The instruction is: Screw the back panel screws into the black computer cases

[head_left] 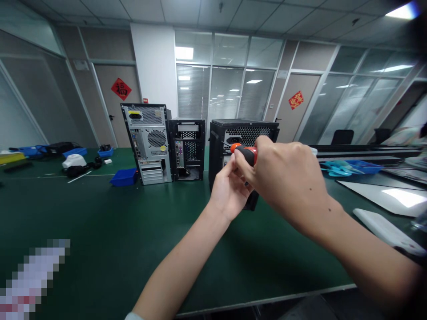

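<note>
My right hand (287, 178) is wrapped round a red and black screwdriver (247, 154), its orange end pointing left; no shaft or tip can be made out. Just below and left, my left hand (230, 191) has its fingers curled in close to the screwdriver, thumb up by the orange end. Whatever the left fingers pinch is hidden. Both hands are in front of the back panel of a black computer case (245, 121), covering much of it. Its honeycomb vent and power socket show above my hands.
A silver-backed computer tower (155, 142) and a smaller black case (188, 151) stand to the left on the green table (100, 231). A blue tray (124, 177) sits beside them. On the right are blue-green gloves (340, 168), a white panel (383, 195) and a white object (387, 229).
</note>
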`<state>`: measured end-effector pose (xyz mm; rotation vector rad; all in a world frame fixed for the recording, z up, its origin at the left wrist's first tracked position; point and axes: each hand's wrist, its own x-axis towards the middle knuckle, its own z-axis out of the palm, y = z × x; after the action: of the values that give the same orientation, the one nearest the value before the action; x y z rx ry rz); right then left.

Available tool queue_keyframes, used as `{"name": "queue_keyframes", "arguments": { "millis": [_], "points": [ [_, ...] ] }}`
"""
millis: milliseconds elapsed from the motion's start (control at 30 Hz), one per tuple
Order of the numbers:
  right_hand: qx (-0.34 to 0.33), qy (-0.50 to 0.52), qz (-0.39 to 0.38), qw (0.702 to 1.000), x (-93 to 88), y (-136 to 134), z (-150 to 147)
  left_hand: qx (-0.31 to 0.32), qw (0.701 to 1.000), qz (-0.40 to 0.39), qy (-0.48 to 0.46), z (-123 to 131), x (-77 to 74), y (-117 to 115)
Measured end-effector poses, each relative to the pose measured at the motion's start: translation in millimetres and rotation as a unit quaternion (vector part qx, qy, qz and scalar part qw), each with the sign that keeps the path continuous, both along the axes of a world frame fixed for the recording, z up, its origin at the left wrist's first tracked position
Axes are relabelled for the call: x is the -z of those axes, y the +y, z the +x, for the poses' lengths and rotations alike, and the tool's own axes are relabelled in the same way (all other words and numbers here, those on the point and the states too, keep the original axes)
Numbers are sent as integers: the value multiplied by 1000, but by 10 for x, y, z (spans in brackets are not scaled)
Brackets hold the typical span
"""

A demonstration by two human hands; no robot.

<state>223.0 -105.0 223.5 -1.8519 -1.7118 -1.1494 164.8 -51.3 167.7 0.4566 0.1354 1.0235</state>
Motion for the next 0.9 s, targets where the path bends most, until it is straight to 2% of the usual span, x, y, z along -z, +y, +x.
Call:
{"name": "queue_keyframes", "arguments": {
  "millis": [267, 600, 767, 900],
  "points": [
    [-24, 0, 94, 995, 77, 48, 6, -3, 1000, 15, 23, -5, 5, 28],
    [-3, 16, 94, 995, 123, 30, -11, 18, 1000, -7, 17, -31, -39, 18],
    [-3, -2, 109, 994, 147, 33, 24, 23, 999, 5, 29, -13, -1, 57],
    [4, -6, 82, 997, 152, 16, 48, 29, 999, 22, 28, -3, 22, 82]
  ]
}}
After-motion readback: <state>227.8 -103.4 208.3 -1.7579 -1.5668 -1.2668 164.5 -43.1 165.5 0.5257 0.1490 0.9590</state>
